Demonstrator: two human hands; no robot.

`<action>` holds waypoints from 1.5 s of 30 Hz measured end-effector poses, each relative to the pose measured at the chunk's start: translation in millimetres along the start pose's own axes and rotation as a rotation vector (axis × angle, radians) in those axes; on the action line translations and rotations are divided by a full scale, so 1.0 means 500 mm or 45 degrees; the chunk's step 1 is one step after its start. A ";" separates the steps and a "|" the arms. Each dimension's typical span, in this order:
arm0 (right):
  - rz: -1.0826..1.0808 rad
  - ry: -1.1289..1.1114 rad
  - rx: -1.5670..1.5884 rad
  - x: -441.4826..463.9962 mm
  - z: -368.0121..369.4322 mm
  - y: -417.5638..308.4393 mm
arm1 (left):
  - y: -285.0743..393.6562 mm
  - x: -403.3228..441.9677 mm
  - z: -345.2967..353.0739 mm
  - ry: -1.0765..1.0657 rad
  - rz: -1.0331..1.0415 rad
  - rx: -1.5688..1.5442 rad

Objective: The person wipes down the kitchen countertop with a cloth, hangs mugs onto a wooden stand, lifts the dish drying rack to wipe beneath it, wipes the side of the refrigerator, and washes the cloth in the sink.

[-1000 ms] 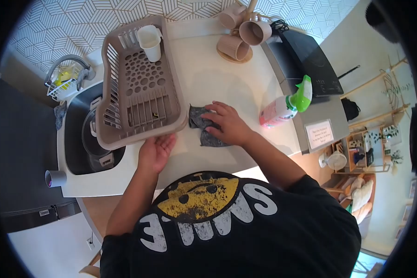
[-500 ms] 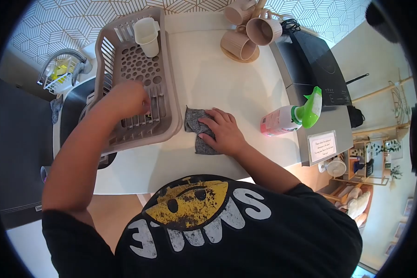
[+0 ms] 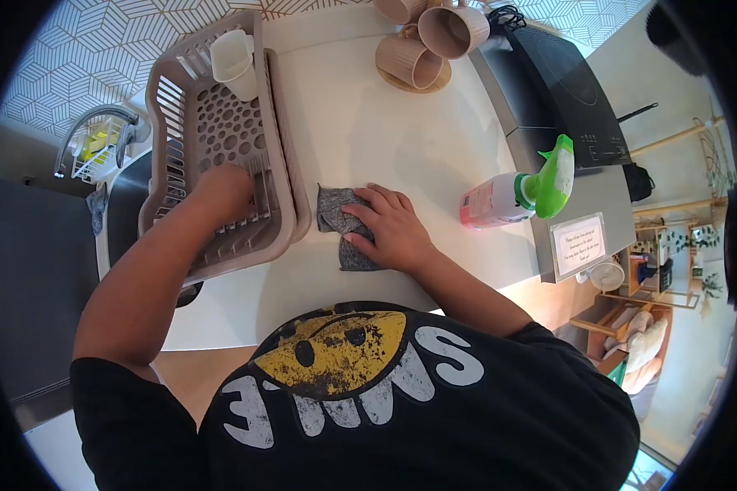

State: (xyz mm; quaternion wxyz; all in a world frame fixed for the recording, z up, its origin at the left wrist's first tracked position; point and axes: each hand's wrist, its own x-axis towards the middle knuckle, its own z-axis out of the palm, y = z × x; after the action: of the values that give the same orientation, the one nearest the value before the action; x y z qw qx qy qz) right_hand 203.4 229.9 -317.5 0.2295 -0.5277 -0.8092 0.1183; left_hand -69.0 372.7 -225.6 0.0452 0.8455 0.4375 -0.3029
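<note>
My left hand (image 3: 223,195) is closed in a fist inside the beige plastic dish rack (image 3: 278,196), gripping its slotted part; the fingertips are hidden. The rack sits shifted and slightly tilted over its matching drip tray (image 3: 301,192), whose right edge shows. A white plastic container (image 3: 236,65) stands at the rack's far end. On the white counter, my right hand (image 3: 395,231) presses on a folded grey cloth (image 3: 336,213), which is bunched between thumb and fingers. To the right of this hand stands a spray bottle (image 3: 499,200) with pink liquid and a green trigger head.
Ribbed mugs (image 3: 413,64) hang on a stand at the back of the counter (image 3: 344,123). A black induction cooktop (image 3: 561,78) and a small sign (image 3: 579,244) are at the right. The sink (image 3: 129,196) and faucet (image 3: 98,114) lie to the left.
My left hand has moved the dish rack to the left, so the tray's right edge shows beside it. My right hand stays on the cloth. The view has shifted slightly.
</note>
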 end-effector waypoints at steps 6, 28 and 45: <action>0.009 -0.005 -0.014 0.002 -0.003 -0.005 | -0.029 -0.009 0.012 0.135 0.015 -0.348; 0.010 -0.066 -0.040 0.001 -0.006 -0.018 | -0.319 -0.418 0.234 0.346 -0.924 -1.358; 0.022 -0.010 -0.104 -0.006 -0.008 -0.032 | -0.082 0.053 -0.156 0.897 -0.484 -0.687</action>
State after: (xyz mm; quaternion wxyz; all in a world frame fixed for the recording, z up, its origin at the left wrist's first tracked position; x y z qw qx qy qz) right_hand 193.4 220.4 -307.8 0.2034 -0.5431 -0.8098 0.0892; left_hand -52.3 443.5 -169.3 0.0560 0.7598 0.6359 0.1233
